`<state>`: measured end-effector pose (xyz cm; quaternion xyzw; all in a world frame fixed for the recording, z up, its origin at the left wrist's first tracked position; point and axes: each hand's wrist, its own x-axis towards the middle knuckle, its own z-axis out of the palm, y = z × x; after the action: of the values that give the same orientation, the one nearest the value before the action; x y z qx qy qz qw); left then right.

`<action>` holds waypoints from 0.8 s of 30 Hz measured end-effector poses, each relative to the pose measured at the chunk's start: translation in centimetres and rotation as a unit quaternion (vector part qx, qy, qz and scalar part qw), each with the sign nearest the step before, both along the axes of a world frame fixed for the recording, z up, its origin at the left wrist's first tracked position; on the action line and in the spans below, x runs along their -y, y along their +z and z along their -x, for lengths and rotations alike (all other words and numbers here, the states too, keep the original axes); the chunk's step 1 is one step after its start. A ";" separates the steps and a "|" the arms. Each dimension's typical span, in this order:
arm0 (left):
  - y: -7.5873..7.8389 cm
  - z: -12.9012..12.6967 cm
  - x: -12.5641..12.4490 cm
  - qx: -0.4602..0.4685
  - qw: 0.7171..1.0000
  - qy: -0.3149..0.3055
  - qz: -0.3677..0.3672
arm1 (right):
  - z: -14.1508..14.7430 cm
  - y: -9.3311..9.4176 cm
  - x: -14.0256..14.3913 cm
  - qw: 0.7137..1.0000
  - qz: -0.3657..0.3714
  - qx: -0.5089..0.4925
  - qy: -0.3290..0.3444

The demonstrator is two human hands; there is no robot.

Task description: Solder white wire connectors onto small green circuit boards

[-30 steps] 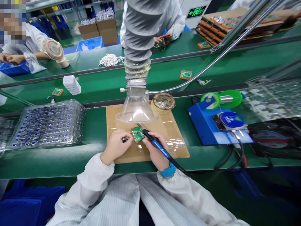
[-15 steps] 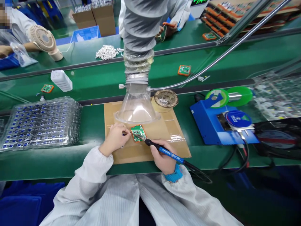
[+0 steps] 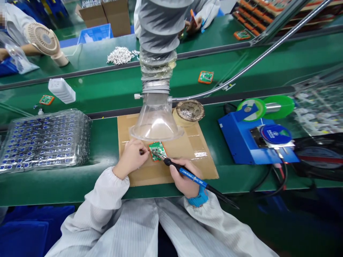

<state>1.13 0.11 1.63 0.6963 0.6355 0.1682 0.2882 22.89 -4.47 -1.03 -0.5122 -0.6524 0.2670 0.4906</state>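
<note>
Green and small, the circuit board lies flat on a brown cardboard mat on the counter, just in front of the clear funnel hood that hangs from a grey ribbed duct. Our left hand rests on the mat at the board's left edge, its grip pinched on a small dark part held against that edge. Our right hand has its grip wrapped around the blue handle of a soldering iron, held like a pen, with the metal tip laid on the board's near left corner. The iron's black cable trails off to the right over the counter's front edge.

Just behind the mat to the right sits a round tip-cleaner tin with metal shavings inside. Further right stands a blue soldering station, with a green solder spool mounted above it. To the left of the mat lies a stack of clear plastic trays filled with small blue parts.

Beyond our counter runs a green conveyor belt carrying a white charger block and two more boards. On the far bench we see a pile of white parts, a desk fan and other people's sleeves and hands.
</note>
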 end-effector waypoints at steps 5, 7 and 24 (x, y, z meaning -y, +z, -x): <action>-0.1 0.0 0.0 0.003 1.000 0.002 0.002 | 0.0 -0.1 -0.1 1.000 -0.006 -0.010 -0.001; -0.1 0.0 0.0 0.005 1.000 0.002 -0.002 | 0.0 -0.1 0.0 1.000 0.000 -0.002 -0.002; -0.3 0.1 0.0 0.012 1.000 -0.002 -0.015 | 0.1 0.0 -0.1 1.000 0.000 0.004 -0.004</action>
<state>1.04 0.10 1.36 0.6995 0.6282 0.1858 0.2856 22.83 -4.39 -0.99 -0.5161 -0.6523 0.2629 0.4888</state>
